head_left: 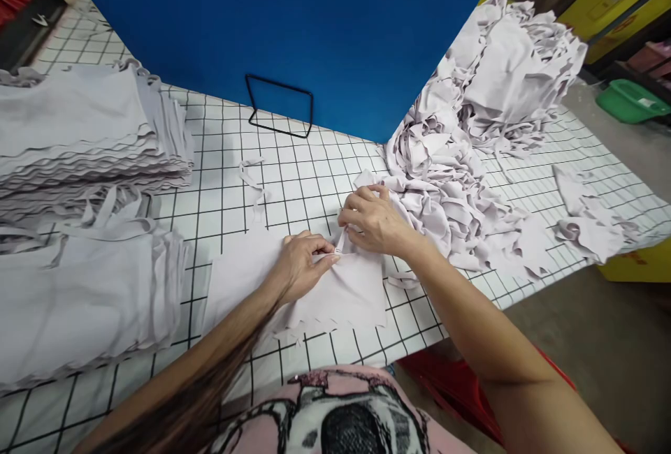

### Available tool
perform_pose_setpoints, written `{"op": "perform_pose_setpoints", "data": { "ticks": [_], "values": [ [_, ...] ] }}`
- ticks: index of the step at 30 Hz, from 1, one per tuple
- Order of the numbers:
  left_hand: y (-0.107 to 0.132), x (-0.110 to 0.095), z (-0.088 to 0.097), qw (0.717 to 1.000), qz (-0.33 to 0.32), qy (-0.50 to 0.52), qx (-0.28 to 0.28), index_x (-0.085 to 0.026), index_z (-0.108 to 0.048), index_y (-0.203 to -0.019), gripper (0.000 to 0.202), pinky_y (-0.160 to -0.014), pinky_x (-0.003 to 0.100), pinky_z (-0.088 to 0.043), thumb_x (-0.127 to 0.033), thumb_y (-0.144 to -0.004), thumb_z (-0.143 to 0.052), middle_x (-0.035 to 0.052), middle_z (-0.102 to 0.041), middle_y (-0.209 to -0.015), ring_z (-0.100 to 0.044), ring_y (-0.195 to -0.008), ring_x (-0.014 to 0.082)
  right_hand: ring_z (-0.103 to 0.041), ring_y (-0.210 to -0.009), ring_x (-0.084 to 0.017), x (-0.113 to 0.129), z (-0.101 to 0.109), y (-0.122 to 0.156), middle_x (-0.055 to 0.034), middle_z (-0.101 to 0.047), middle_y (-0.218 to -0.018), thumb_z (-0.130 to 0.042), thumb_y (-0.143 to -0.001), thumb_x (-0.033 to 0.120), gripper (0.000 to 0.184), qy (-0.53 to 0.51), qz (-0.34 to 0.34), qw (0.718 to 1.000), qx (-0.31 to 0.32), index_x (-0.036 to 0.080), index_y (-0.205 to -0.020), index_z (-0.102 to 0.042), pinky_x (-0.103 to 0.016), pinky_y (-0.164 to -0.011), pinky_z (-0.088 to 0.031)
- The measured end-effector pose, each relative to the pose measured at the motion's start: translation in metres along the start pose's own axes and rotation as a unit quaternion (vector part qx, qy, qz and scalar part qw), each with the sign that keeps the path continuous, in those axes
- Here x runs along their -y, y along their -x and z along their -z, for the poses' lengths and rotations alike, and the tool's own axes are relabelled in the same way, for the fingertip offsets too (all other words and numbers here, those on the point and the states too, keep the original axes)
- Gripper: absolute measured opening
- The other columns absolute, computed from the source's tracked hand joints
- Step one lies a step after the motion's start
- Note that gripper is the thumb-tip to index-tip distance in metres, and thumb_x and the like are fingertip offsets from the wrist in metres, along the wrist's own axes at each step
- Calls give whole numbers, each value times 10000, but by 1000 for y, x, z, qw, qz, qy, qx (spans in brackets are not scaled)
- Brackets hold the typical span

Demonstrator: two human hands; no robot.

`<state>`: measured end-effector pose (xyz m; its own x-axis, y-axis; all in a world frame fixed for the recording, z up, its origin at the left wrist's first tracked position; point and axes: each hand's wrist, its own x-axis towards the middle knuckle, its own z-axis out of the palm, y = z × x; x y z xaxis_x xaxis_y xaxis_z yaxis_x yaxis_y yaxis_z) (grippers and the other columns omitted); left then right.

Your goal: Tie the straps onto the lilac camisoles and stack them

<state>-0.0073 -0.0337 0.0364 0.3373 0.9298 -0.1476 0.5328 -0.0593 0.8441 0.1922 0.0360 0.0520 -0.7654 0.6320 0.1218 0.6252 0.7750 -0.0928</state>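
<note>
A pale lilac-white fabric piece (335, 300) lies flat on the checked tabletop in front of me. My left hand (301, 265) pinches its upper edge between thumb and fingers. Just right of it, my right hand (374, 220) has its fingers curled round a narrow fabric strap (342, 239) that rises from that same edge. The fingertips of the two hands are close together. Part of the strap is hidden behind the right fingers.
Neat stacks of strapped fabric pieces (78, 286) fill the left side. A crumpled heap of similar fabric (445, 181) spreads at the right. A blue board (293, 28) stands at the back, with a black wire frame (280, 105) before it. A loose strip (254, 178) lies behind my left hand.
</note>
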Motion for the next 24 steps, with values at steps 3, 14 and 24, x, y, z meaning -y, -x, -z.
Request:
{"op": "perform_pose_setpoints", "data": {
  "ticks": [3,14,24],
  "values": [
    [0,-1,-2,1000,6,-11,-1,-217,-665,-768,148,-977,428,-340,-322,-857,-609,-2,-714,-860,-576,-927,216,-475,-994,-239,-4,-15,-2,-62,-647,-1024,-511,-831,81,230,15,-17,999,-38,218,-905,-680,-463,-947,-231],
    [3,4,-18,993,-23,-108,-46,-218,-672,-856,141,-914,439,-347,-308,-904,-575,8,-700,-923,-560,-944,224,-523,-950,-224,-54,-17,-20,-50,-671,-1013,-504,-941,174,248,-46,-99,991,-82,249,-1070,-701,-360,-767,-268],
    [4,14,-39,948,-127,-243,-159,-190,-463,-1358,457,-970,464,-420,-201,-910,-549,120,-488,-1370,-466,-1188,289,-562,-854,-184,-54,-36,-39,-28,-682,-819,-567,-925,295,201,-173,-186,964,-79,187,-824,-704,-343,-817,-282]
  ]
}}
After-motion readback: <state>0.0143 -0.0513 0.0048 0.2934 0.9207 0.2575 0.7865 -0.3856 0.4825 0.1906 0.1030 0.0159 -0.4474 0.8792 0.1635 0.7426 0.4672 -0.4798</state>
